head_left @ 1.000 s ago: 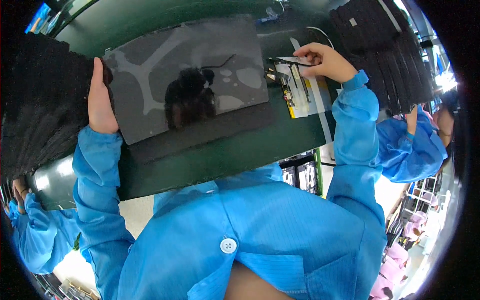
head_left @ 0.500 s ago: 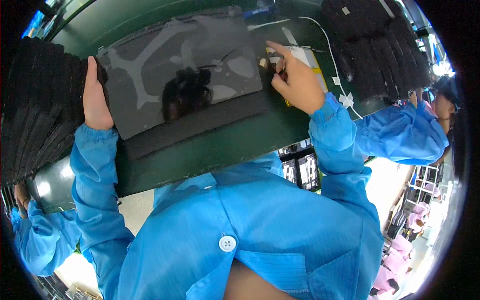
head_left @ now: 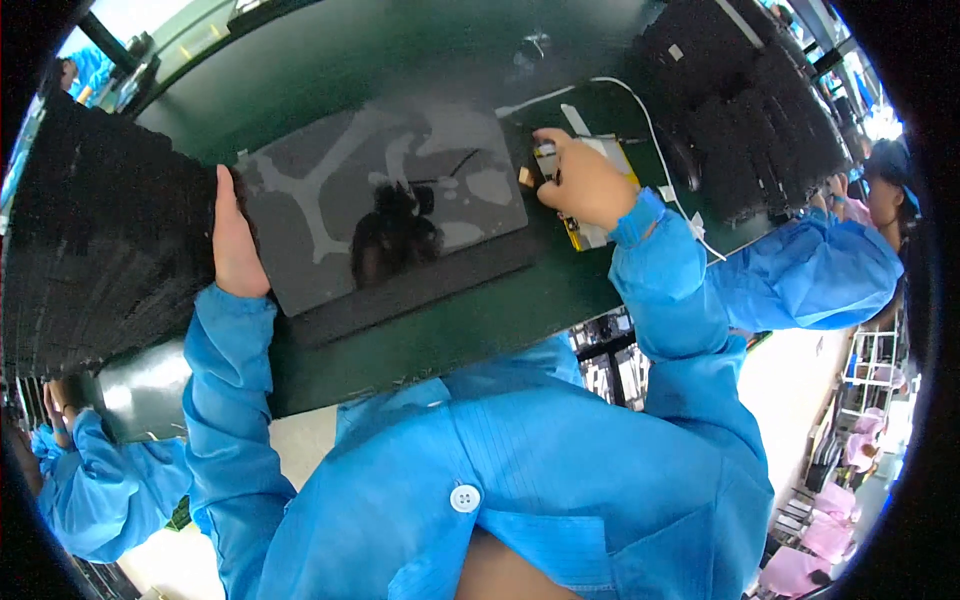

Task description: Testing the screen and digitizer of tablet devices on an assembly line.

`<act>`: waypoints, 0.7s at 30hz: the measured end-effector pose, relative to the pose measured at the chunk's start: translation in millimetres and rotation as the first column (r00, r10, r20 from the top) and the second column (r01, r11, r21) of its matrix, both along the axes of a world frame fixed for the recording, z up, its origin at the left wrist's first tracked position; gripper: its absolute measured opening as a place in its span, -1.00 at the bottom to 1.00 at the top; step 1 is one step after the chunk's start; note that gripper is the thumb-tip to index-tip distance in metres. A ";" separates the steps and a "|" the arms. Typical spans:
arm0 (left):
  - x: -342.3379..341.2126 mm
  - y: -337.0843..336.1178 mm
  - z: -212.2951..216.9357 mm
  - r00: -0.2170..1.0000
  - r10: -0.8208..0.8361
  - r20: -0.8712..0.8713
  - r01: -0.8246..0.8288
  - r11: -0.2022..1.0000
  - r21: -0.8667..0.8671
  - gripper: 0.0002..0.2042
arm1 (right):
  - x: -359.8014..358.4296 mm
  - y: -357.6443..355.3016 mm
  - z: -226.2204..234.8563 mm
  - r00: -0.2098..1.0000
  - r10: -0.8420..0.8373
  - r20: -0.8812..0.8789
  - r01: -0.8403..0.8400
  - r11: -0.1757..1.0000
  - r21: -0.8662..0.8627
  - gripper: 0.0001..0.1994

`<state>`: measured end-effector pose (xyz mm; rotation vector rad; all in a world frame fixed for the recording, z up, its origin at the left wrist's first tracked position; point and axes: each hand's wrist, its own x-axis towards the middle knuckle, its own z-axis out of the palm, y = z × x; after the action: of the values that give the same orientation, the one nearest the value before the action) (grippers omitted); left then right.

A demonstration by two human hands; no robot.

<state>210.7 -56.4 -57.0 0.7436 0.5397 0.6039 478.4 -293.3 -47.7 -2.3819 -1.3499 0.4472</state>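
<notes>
A large dark glossy panel lies flat on the green workbench, reflecting ceiling lights and a head. My left hand grips the panel's left edge, fingers curled over it. My right hand rests at the panel's right edge, fingers pinched on a small piece next to a yellow-and-white card. A small tan tab sits on the panel's right rim beside that hand.
A tall row of black trays stands left of the panel. Another stack of black trays sits at the right rear, with a white cable curving past it. Co-workers in blue sleeves are at the right and lower left.
My right hand has come down from the card area to the panel's right edge. The panel and my left hand have barely shifted; the view tilted slightly.
</notes>
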 end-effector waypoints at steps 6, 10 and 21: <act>-24.2 -38.9 38.3 0.937 0.312 -0.157 -0.168 0.796 0.581 -0.60 | 40.5 -10.6 31.2 0.981 0.158 -0.110 -0.150 0.985 0.083 -0.38; -51.3 -74.2 79.7 0.999 -0.050 -0.009 0.017 0.161 0.987 -0.70 | 81.1 23.9 45.0 0.993 0.099 0.069 -0.104 0.992 0.072 -0.47; -17.6 -46.7 62.2 0.959 -0.215 -0.183 -0.032 -0.726 0.687 -0.67 | 124.9 109.2 -15.9 0.778 0.380 0.500 -0.316 0.925 -0.211 -0.64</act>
<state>193.1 -103.1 5.2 2.8415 -0.8364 0.7880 603.3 -184.1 -63.6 -2.4490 -2.0868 -0.0744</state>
